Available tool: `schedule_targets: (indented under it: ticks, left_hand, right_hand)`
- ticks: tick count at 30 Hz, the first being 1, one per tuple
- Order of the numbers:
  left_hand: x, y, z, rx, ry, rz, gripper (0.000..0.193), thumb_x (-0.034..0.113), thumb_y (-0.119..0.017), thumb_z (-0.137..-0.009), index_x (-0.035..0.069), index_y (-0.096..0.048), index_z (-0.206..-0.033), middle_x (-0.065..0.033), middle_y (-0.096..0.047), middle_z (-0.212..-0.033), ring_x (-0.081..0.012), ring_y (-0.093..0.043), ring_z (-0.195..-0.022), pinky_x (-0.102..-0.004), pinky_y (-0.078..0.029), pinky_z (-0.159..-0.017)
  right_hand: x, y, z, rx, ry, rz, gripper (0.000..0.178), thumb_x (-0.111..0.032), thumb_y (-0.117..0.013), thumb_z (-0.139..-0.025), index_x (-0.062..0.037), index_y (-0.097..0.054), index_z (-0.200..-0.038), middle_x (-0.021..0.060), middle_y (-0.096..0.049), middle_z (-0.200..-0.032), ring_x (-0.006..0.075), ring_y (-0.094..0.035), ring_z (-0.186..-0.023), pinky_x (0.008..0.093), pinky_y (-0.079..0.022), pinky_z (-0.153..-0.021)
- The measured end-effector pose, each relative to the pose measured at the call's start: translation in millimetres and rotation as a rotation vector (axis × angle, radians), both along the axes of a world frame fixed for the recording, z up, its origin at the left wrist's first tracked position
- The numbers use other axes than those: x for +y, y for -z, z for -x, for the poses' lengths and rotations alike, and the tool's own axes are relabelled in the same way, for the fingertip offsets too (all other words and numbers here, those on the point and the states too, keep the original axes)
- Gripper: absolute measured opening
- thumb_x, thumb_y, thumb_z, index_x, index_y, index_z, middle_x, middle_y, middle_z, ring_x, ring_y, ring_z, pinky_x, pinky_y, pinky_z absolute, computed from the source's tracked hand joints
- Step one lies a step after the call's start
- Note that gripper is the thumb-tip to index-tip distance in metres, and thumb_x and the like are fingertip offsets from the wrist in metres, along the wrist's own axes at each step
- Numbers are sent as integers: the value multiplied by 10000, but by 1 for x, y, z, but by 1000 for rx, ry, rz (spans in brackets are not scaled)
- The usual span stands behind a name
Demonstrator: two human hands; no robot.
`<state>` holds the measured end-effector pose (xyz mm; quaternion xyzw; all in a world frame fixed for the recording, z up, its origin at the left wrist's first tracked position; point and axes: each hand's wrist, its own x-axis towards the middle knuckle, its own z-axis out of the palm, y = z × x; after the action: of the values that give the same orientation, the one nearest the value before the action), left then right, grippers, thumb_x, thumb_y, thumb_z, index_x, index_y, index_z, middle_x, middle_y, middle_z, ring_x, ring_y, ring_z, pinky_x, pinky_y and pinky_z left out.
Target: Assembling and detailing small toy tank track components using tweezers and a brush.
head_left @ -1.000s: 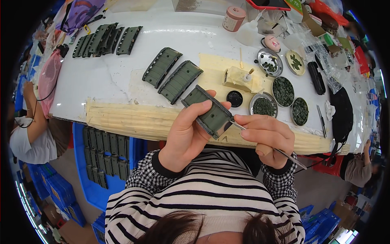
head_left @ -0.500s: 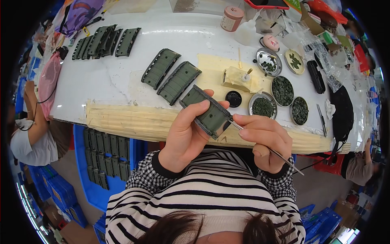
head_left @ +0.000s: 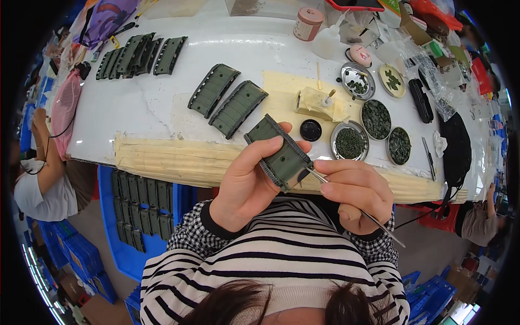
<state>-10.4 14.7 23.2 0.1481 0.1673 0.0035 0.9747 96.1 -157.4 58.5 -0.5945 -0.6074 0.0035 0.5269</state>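
Note:
My left hand [head_left: 246, 181] grips a dark green ribbed curved panel [head_left: 279, 154], its thumb on the face and the fingers behind. In my right hand [head_left: 357, 192] is a slim metal tool that looks like tweezers [head_left: 374, 219], pinched between thumb and fingers. Its tip meets the panel's right edge; whether anything sits in the tip is too small to tell. Two similar green panels [head_left: 214, 89] lie just beyond on the table. Close by on the right are a small black round cap [head_left: 310, 130] and a metal dish of tiny green pieces [head_left: 350, 153].
More dishes of green pieces [head_left: 376, 120] stand at the right, beside a black case [head_left: 421, 102]. A taped block with a bottle neck [head_left: 319, 105] sits mid-table. Several panels [head_left: 135, 54] lie far left. Below the padded table edge [head_left: 162, 157], a blue crate [head_left: 122, 254] holds more panels.
The held panel has shifted slightly right and down, with both hands moving a little along with it. The tool's tip stays at the panel's right edge.

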Motion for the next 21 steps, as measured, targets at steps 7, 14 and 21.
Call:
schedule_targets:
  ticks: [7, 14, 21]
  left_hand:
    - [0, 0, 2, 17, -10, 39, 324, 177, -569, -931, 84, -503, -1235, -188, -621, -1135, -237, -616, -1059, -367, -514, -875]
    - [-1, -1, -1, -40, -43, -38, 361, 175, -559, -931, 78, -476, -1269, -203, -610, -1146, -250, -604, -1092, -378, -527, -868]
    - [-2, -1, -1, -99, -78, -108, 383, 168, -546, -932, 52, -450, -1284, -219, -602, -1145, -262, -591, -1120, -391, -539, -874]
  right_hand:
    - [1, 1, 1, -50, 27, 20, 339, -32, -727, -723, 25, -626, -1041, 153, -656, -957, 352, -668, -963, 372, -571, -743]
    - [-1, 3, 1, -37, 3, -8, 361, -93, -726, -761, 40, -613, -1078, 177, -641, -999, 375, -651, -1015, 393, -565, -804]
    - [-1, 12, 2, -14, -40, -107, 435, -150, -728, -745, 49, -598, -1109, 188, -627, -1026, 387, -633, -1056, 412, -547, -850]
